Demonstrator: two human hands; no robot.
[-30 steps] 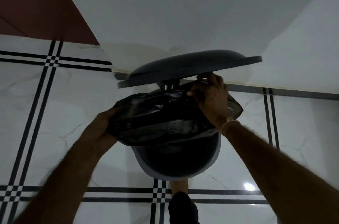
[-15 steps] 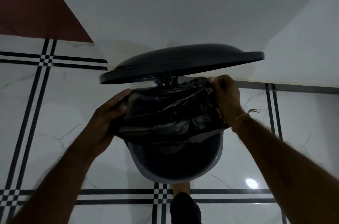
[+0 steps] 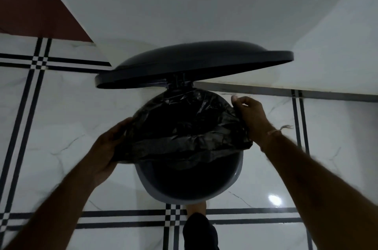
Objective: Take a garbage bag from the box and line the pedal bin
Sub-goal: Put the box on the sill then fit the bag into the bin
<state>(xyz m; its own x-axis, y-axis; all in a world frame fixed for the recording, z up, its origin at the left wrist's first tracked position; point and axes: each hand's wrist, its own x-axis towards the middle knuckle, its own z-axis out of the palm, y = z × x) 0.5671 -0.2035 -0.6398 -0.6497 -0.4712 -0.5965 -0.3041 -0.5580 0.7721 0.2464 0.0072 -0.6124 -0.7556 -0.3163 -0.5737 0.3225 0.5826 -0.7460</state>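
1. At the bottom centre of the frame, a foot (image 3: 196,212) below a dark trouser leg sits just under the near edge of the round grey plastic pedal bin (image 3: 235,180).
2. The bin stands on the glossy white marble-look floor with black double stripes (image 3: 61,106), its near rim bare and uncovered.
3. The left hand (image 3: 108,147), at centre left, has its fingers closed on the left edge of the crinkled black plastic garbage bag (image 3: 184,127).
4. The right hand (image 3: 251,114), at centre right, pinches the bag's right edge; a thin thread band (image 3: 274,132) circles that wrist.
5. The bag is stretched between the hands over the far half of the bin's mouth, its front edge hanging loose.
6. Behind, the dark domed lid (image 3: 194,63) stands raised and tilted.
7. Farthest off, white walls (image 3: 184,4) meet in a corner; a reddish-brown panel (image 3: 30,4) fills the upper left.
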